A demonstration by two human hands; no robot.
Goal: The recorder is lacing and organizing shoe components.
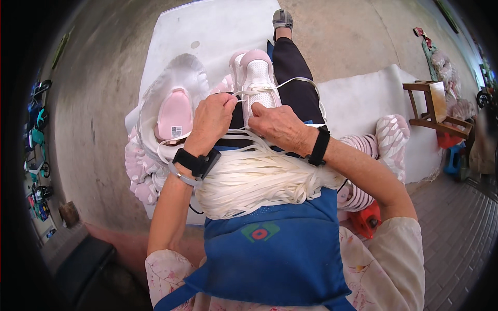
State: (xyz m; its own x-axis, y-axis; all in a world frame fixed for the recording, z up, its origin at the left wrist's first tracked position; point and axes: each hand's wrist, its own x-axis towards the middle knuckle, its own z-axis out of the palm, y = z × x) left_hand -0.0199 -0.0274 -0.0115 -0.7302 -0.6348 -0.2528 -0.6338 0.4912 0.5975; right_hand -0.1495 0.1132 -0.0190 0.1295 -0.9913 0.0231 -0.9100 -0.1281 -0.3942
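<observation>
A white mesh sneaker with pink trim (258, 72) rests on my lap, its toe pointing away from me; a second one shows partly behind its left side. My left hand (211, 115) is closed, pinching the thin end of a cream shoelace (301, 79) beside the lacing area. That lace crosses the shoe and loops out over my right leg. Fingers curled and pressed together, my right hand (277, 125) grips the sneaker near its opening, whose details the hand hides. A thick bundle of cream laces (254, 179) lies across my lap over the blue apron (272, 259).
On the left, a pink-soled shoe (175, 111) lies on crinkled white wrapping (189, 67). Pink-and-white shoes are heaped at the left (141, 176) and right (391, 137). A white sheet (174, 31) covers the floor ahead. Farther right are a wooden stool (430, 103) and a red bag (365, 217).
</observation>
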